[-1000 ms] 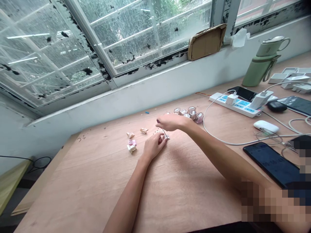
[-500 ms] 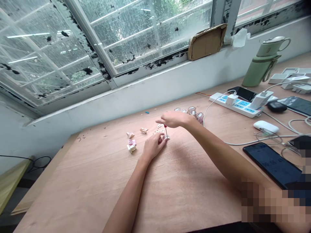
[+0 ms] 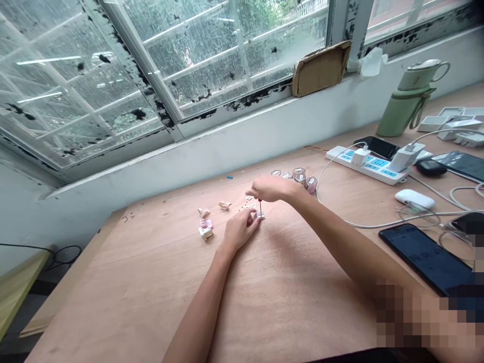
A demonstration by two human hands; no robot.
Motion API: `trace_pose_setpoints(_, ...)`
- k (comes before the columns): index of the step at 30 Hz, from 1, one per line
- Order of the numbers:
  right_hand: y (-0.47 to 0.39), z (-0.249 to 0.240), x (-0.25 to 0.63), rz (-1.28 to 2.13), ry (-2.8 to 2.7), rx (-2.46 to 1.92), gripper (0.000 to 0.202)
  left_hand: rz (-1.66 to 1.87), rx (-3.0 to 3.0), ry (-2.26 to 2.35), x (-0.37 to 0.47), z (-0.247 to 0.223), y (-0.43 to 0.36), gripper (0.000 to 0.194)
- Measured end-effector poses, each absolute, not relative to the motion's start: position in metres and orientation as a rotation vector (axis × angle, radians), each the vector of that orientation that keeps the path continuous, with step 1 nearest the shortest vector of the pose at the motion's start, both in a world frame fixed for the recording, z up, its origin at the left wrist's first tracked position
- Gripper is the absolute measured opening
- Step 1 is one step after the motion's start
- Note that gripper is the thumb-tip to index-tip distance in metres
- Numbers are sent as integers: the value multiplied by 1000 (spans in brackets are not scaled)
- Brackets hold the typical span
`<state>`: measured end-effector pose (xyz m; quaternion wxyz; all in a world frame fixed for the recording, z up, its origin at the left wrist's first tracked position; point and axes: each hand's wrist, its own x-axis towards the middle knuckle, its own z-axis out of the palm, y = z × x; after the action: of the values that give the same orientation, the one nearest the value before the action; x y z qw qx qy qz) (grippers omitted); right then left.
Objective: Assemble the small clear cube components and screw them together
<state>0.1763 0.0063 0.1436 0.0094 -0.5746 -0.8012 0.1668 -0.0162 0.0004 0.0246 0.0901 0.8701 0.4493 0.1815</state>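
My right hand [image 3: 273, 188] is closed around the handle of a screwdriver [image 3: 260, 207]. The shaft points straight down, and its tip meets a small pale flat piece [image 3: 260, 215] on the table. Low on the tabletop, my left hand [image 3: 240, 227] pinches that piece by its left side; its fingertips partly cover it. Just beyond my hands are tiny loose parts [image 3: 248, 205], too small to name. Left of my left hand stand a cream block-like piece [image 3: 205, 232], a pink piece [image 3: 206, 223] and peach-coloured pieces [image 3: 224, 205].
Several small clear containers [image 3: 299, 175] stand behind my right hand. On the right are a white power strip [image 3: 372, 164] with cables, an earbud case [image 3: 415, 198], a phone [image 3: 423, 257] and a green bottle [image 3: 406, 103]. A wall with windows borders the wooden table [image 3: 151, 292].
My right hand has shifted slightly, its fingers now curled more closely over the screwdriver handle, and the screwdriver stands more upright. My left hand keeps its hold on the pale piece.
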Motion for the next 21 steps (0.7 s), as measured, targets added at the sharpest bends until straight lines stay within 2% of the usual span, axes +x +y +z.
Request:
trace_pose_setpoints(5,2,143,171,414,-2599,-1790,31,534,2585,1342,-16,25,0,30)
trace_pose_setpoints(10,-1,144,171,462,-2583,-1799,32,523,2592,1335,-16,26,0,31)
trace_pose_setpoints(15,0,142,164,365,-2568,-1752,45,516,2600,1335,-16,26,0,31)
trace_pose_setpoints(21,0,142,163,363,-2591,-1775,30,536,2584,1335,-16,24,1,30)
